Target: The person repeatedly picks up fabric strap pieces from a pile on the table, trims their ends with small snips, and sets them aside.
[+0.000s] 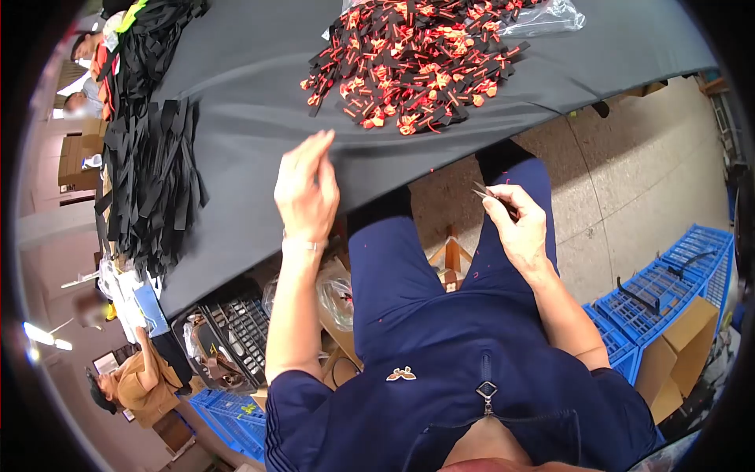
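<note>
My left hand [307, 189] hovers at the near edge of the dark-covered table, its fingers stretched out and slightly blurred; I see nothing in it. Over my thigh, my right hand [519, 224] is closed around a pair of small thread snips [480, 190], with the pointed metal tips sticking out past the fingers. Beyond both hands lies a heap of short black straps with orange-red cords [417, 67], nearest to my left hand.
Bundles of black strips [153, 177] lie along the table's left side. Clear plastic [550, 17] shows behind the heap. Blue crates [657, 287] and an open cardboard box [680, 354] stand at my right. Another person [141, 385] is at the lower left, others at the upper left.
</note>
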Demonstrator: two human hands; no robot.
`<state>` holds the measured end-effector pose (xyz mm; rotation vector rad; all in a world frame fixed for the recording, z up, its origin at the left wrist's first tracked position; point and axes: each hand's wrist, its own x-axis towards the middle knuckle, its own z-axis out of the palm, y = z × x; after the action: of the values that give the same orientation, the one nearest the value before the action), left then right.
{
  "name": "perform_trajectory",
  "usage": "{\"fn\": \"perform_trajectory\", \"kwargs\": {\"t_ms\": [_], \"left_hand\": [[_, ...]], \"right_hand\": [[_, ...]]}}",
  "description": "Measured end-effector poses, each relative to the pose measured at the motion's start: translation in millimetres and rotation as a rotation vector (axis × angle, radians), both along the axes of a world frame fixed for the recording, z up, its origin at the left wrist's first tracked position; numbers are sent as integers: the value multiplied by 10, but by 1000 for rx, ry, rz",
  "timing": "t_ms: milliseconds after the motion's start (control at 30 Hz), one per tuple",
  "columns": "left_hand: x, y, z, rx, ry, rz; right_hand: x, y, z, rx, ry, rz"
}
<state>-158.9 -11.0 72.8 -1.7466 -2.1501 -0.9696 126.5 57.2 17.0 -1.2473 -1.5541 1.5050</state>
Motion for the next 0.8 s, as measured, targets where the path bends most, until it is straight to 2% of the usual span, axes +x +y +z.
{"fn": "perform_trajectory", "kwargs": {"t_ms": [67,200,467,667,767,800], "left_hand": [[-120,327,-53,12,61,2],[-315,560,-224,-204,209,21],[-311,437,-90,-315,34,79],[-323,298,-116,-302,-63,37],[-261,220,-68,-287,-224,42],[-237,192,-76,-270,-364,51]], "right_hand": [[48,28,-37,20,6,-19],[113,77,-120,38,-3,-39],[72,59,-109,18,27,-9],[23,23,-68,21,42,8],[29,-4,-94,15,38,11],[31,-11,-88,24,37,10]]}}
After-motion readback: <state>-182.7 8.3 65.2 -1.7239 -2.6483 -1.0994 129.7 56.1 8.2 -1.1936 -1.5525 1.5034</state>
